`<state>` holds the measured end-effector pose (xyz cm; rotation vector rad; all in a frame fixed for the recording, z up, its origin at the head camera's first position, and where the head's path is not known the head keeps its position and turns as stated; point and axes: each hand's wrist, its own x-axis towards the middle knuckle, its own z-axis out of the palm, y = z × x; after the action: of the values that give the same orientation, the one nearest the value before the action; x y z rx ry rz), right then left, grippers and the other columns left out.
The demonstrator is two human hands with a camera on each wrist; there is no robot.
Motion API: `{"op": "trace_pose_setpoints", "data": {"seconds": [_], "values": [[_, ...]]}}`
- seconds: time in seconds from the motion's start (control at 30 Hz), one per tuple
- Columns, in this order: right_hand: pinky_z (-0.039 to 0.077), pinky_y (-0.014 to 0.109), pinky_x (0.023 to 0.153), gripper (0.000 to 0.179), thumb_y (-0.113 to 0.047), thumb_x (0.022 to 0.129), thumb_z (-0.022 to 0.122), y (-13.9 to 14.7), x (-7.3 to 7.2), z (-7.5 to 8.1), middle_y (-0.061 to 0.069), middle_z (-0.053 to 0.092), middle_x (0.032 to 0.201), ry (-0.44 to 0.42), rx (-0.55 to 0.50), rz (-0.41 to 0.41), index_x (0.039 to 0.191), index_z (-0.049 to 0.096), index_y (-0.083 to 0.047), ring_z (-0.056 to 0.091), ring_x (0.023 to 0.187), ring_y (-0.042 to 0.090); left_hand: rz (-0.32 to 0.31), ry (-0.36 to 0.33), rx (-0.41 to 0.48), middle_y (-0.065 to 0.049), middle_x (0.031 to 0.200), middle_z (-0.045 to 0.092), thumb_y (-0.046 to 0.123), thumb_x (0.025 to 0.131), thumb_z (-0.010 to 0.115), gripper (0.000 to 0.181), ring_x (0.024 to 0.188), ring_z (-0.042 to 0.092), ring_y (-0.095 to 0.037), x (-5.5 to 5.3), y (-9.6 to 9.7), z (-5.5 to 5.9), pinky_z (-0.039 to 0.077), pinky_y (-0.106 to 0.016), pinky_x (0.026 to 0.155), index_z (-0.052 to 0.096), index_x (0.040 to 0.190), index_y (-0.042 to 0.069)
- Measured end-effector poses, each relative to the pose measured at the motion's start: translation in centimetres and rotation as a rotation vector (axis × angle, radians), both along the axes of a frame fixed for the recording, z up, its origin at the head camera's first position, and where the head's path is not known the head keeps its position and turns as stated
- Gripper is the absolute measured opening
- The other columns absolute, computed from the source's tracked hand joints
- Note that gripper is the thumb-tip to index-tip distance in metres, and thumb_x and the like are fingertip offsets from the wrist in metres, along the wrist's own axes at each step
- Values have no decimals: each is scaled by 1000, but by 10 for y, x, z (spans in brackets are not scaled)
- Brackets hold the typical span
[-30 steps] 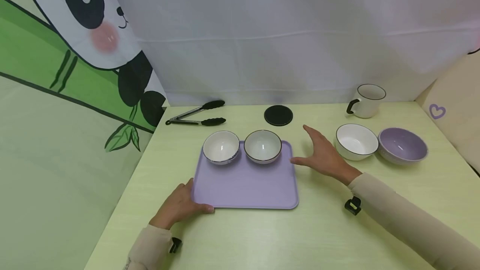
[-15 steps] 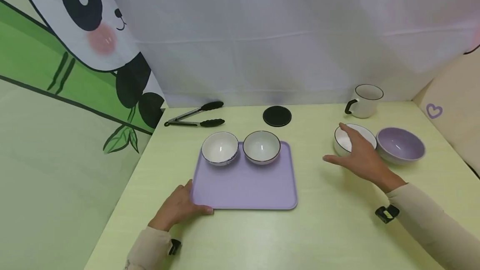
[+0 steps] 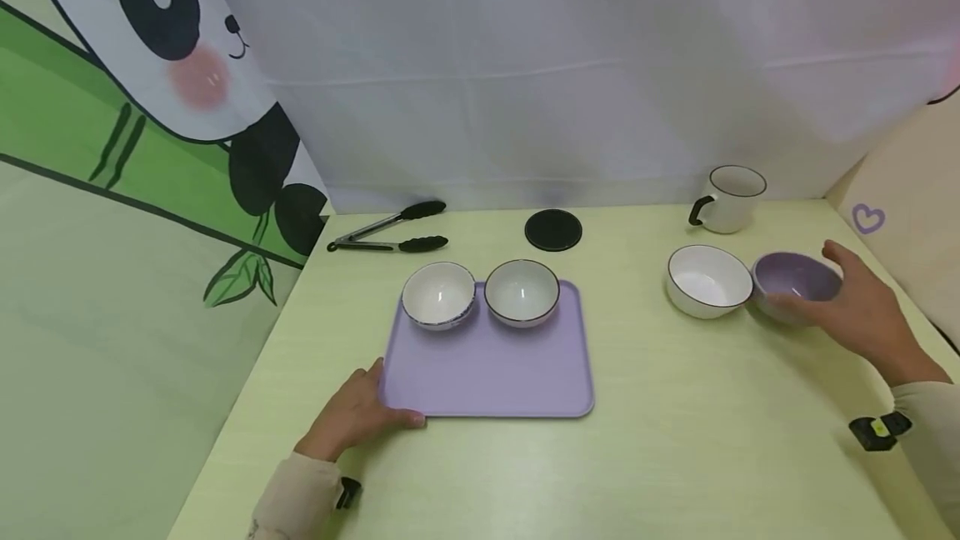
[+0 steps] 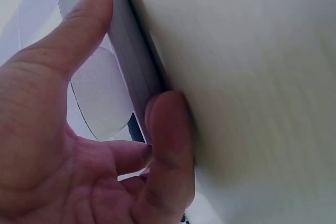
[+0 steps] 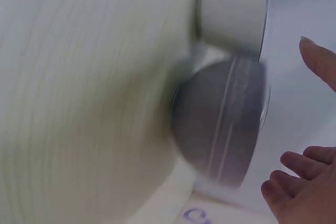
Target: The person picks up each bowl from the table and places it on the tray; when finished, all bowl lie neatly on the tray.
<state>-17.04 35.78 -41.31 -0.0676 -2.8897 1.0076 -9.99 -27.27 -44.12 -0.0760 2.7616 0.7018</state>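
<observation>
At the near left corner of a lilac tray point(image 3: 487, 377), my left hand point(image 3: 358, 413) grips the edge, its thumb along the front side and its fingers at the left side. The left wrist view shows those fingers point(image 4: 170, 145) bent against the tray's rim. Two white bowls stand upright along the tray's far side: a left bowl point(image 3: 438, 294) and a dark-rimmed right bowl point(image 3: 522, 292). My right hand point(image 3: 866, 315) hovers over a purple bowl point(image 3: 793, 275), thumb and fingers spread apart. In the right wrist view, a gap shows between the fingers and the purple bowl point(image 5: 218, 119).
Close beside the purple bowl stands another white bowl point(image 3: 707, 280). Behind it is a white mug point(image 3: 733, 207) with a black handle. A black round coaster point(image 3: 553, 230) and black-tipped tongs point(image 3: 390, 232) lie near the back wall.
My right hand has moved right, from beside the tray, past the white bowl, to over the purple bowl. My left hand has stayed at the tray's corner.
</observation>
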Motion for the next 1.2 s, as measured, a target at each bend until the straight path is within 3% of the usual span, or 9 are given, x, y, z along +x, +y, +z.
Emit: {"op": "trace_pose_setpoints", "data": {"seconds": [0.2, 0.43, 0.47, 0.57, 0.6, 0.67, 0.83, 0.97, 1.2], "values": [[21, 76, 97, 107, -45, 93, 67, 34, 2, -12, 37, 10, 158, -50, -28, -8, 156, -2, 7, 15, 137, 64, 6, -3, 7, -20, 108, 57, 57, 60, 91, 117, 95, 56, -29, 1, 1, 2, 46, -52, 92, 41, 143, -10], [12, 77, 102, 104, -35, 99, 63, 51, -1, -26, 41, -9, 155, -175, -151, 120, 152, -16, 9, -1, 136, 67, 13, -4, 5, -19, 107, 57, 56, 60, 92, 116, 95, 56, -29, 4, -1, 2, 46, -52, 93, 43, 141, -10], [18, 68, 109, 104, -33, 99, 64, 52, -3, -28, 41, -7, 155, -186, -159, 136, 152, -15, 9, -1, 137, 66, 12, -2, 6, -19, 107, 57, 56, 60, 92, 116, 95, 56, -29, 4, -1, 2, 46, -52, 93, 43, 141, -10], [44, 39, 100, 92, -24, 96, 70, 55, -8, -34, 41, 18, 149, -157, -166, 179, 153, 7, 10, 36, 136, 45, 6, 7, 8, -19, 107, 57, 56, 60, 91, 115, 95, 56, -28, 3, -1, 1, 46, -51, 92, 43, 141, -10], [47, 28, 91, 88, -21, 94, 72, 56, -9, -35, 39, 26, 145, -143, -165, 192, 151, 13, 11, 45, 128, 33, 7, 9, 8, -19, 107, 57, 57, 60, 91, 114, 95, 56, -28, 3, -1, 0, 46, -51, 93, 44, 141, -9], [40, 13, 70, 87, -17, 92, 75, 57, -12, -38, 37, 31, 138, -125, -158, 218, 150, 15, 10, 47, 113, 25, 7, 11, 5, -19, 107, 57, 57, 60, 91, 114, 96, 56, -28, 2, 0, 0, 46, -51, 92, 44, 141, -9], [33, 8, 72, 105, -10, 87, 78, 59, -17, -45, 41, 21, 143, -107, -176, 251, 154, -1, 11, 37, 113, 25, 3, 11, -2, -19, 106, 57, 57, 61, 91, 115, 94, 56, -28, 2, 0, 0, 46, -51, 91, 43, 141, -9], [35, 7, 78, 100, 0, 81, 80, 62, -19, -52, 37, 29, 135, -35, -224, 246, 149, 8, 14, 38, 106, -1, -4, 16, -5, -18, 104, 57, 56, 61, 91, 114, 92, 56, -27, 2, 1, 1, 46, -50, 90, 43, 141, -9], [34, 8, 73, 106, -4, 86, 78, 63, -23, -57, 40, 21, 141, -88, -250, 224, 153, -3, 12, 34, 105, 2, 15, 9, -3, -17, 106, 57, 57, 60, 91, 117, 94, 56, -27, 2, 0, 0, 46, -49, 91, 42, 143, -8]]}}
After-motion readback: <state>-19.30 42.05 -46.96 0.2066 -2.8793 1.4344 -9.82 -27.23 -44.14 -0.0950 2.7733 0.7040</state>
